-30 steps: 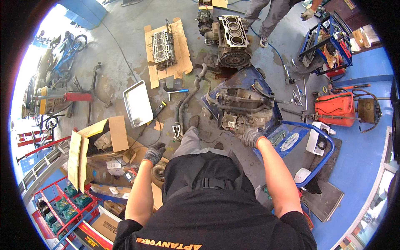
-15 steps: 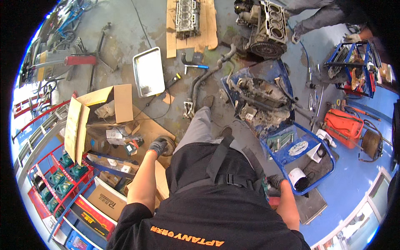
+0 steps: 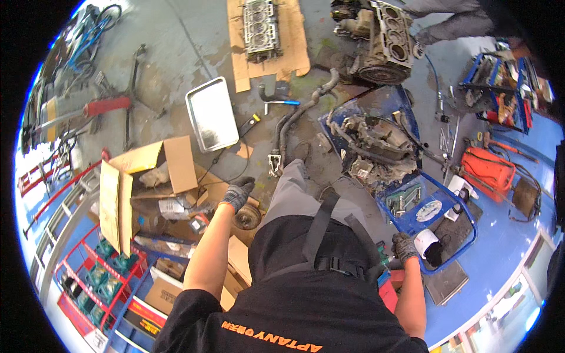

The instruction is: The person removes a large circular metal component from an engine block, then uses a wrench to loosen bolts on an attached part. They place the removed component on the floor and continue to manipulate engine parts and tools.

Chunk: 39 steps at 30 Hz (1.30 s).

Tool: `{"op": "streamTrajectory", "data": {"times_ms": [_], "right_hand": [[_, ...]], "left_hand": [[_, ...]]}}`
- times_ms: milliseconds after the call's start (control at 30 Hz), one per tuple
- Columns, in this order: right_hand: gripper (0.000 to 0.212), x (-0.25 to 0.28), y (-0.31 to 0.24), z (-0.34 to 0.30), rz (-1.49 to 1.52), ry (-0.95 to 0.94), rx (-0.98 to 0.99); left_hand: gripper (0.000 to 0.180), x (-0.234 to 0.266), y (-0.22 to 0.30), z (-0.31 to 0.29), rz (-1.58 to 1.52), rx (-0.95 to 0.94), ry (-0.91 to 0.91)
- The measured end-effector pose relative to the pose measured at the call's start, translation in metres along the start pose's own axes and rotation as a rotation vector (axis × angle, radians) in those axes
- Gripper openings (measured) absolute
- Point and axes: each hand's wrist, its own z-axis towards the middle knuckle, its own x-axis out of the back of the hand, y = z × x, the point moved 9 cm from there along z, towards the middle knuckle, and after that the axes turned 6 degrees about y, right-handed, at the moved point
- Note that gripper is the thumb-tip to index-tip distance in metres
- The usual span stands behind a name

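Note:
My left hand [image 3: 238, 194], in a grey knit glove, hangs in the air ahead of my left side, its fingers loosely bent and apart with nothing in them. Just beside it, lower down, is a round wheel-like part [image 3: 247, 217]. My right hand [image 3: 405, 246], gloved too, hangs by the near left rim of a blue cart [image 3: 469, 240], its fingers loosely bent and nothing visible in them; whether it touches the rim I cannot tell. A white cylindrical container [image 3: 426, 240] with a dark mouth lies in the cart nearby.
Greasy engine parts [image 3: 382, 144] lie on a blue platform ahead. Beyond stand an engine block [image 3: 391, 35] and a cylinder head [image 3: 259, 29] on cardboard. A metal tray [image 3: 212, 115], a hose [image 3: 294, 115] and an opened carton [image 3: 179, 165] lie around; an orange-red case [image 3: 487, 173] is at right.
Both my hands have swung forward, the left away from the wheel-like part, the right out beside the cart. My legs have shifted and the whole view has moved slightly.

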Motion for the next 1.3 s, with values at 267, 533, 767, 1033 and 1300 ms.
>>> {"op": "streamTrajectory", "data": {"times_ms": [267,533,767,1033,1300], "right_hand": [[0.023,-0.013,0.068,-0.021,-0.167,0.051,-0.032],[0.03,0.012,0.226,-0.089,0.119,0.893,-0.595],[0.076,-0.008,0.399,-0.143,0.313,1.269,-1.004],[0.029,-0.059,0.496,-0.035,1.901,1.037,-0.189],[0.021,-0.039,0.471,-0.055,1.783,1.2,-0.22]], "left_hand": [[0.031,0.009,-0.129,0.0,-0.05,0.518,-0.032],[0.034,0.009,-0.161,0.011,0.142,0.117,-0.205],[0.032,-0.014,-0.052,-0.01,-0.05,-0.034,-0.002],[0.028,-0.165,-0.082,-0.179,1.298,-0.777,-0.038],[0.034,-0.196,-0.072,-0.267,1.577,-0.653,-0.226]]}}
